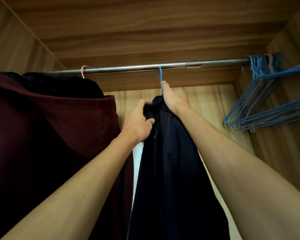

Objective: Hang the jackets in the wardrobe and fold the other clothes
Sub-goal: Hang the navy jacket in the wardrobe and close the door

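A dark navy jacket [171, 153] hangs in the middle of the wardrobe on a blue hanger [160, 78]. The hanger's hook sits over the metal rail [128, 68]. My left hand [139, 121] grips the jacket's collar on its left side, by the zipper. My right hand [174, 97] holds the top of the jacket at the hanger's neck, thumb pointing up along the hook. A maroon hooded jacket [50, 135] with a dark lining hangs at the left on a pink hanger [83, 71].
Several empty blue hangers [260, 94] are bunched at the rail's right end, swung out sideways. Wooden wardrobe walls [284, 144] close in left and right, with the wooden top panel above. The rail is bare between the blue hook and the bunch.
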The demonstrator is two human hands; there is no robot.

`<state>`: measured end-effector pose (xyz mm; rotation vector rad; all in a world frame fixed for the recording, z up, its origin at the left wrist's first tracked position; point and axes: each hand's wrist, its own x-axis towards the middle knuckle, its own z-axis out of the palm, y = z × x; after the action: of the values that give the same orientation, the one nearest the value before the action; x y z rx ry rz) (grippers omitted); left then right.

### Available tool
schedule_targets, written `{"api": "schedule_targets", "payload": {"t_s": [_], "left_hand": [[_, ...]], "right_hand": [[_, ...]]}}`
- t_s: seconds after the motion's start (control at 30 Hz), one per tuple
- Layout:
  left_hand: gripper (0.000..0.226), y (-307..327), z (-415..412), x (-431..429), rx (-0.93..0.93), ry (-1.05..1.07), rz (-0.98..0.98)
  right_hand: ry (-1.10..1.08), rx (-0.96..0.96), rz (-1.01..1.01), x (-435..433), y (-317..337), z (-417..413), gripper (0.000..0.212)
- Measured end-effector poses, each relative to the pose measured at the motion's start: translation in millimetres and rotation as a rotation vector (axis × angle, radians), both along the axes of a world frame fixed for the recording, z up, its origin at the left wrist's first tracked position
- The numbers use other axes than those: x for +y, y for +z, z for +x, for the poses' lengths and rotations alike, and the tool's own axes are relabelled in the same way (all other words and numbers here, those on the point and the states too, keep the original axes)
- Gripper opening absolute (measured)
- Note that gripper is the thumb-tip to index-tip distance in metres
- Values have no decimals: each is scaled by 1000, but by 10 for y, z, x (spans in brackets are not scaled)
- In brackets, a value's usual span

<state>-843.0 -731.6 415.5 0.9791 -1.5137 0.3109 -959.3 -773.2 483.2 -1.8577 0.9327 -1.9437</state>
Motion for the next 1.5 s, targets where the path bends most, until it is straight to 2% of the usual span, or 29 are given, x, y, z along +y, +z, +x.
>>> {"api": "schedule_targets", "payload": {"t_s": [0.17, 0.27, 0.43, 0.67, 0.93, 1.03, 1.17, 1.3, 1.4, 1.47, 1.5], "left_hand": [[54, 7, 37, -58, -21, -17, -48], [58, 131, 62, -70, -63, -47, -97], [59, 262, 151, -116, -135, -33, -52], [48, -81, 261, -90, -103, -48, 10], [44, -104, 191, 168, -64, -144, 28], [55, -146, 151, 365, -37, -137, 66], [65, -243, 105, 681, -15, -142, 60], [65, -332, 62, 1051, 6, -204, 71], [60, -432, -10, 1332, 19, -245, 76], [54, -543, -67, 1499, 22, -247, 72], [54, -605, -94, 1571, 28, -246, 74]], "right_hand": [[12, -77, -57, 22, -27, 49, 60], [1, -110, -80, 101, 144, 26, 68], [6, -72, -35, 47, 377, 158, 72], [-27, 34, 28, 25, 304, 196, 75], [-52, 195, 20, 454, 220, -24, 61], [-65, 258, 28, 768, 146, -100, 58], [65, 239, 97, 1156, 54, -190, 44], [-30, 194, 53, 1562, -85, -269, 42], [-128, 186, 2, 1795, -226, -289, 22], [-176, 200, -14, 1907, -326, -297, 20], [-201, 207, -15, 1957, -381, -304, 28]]}}
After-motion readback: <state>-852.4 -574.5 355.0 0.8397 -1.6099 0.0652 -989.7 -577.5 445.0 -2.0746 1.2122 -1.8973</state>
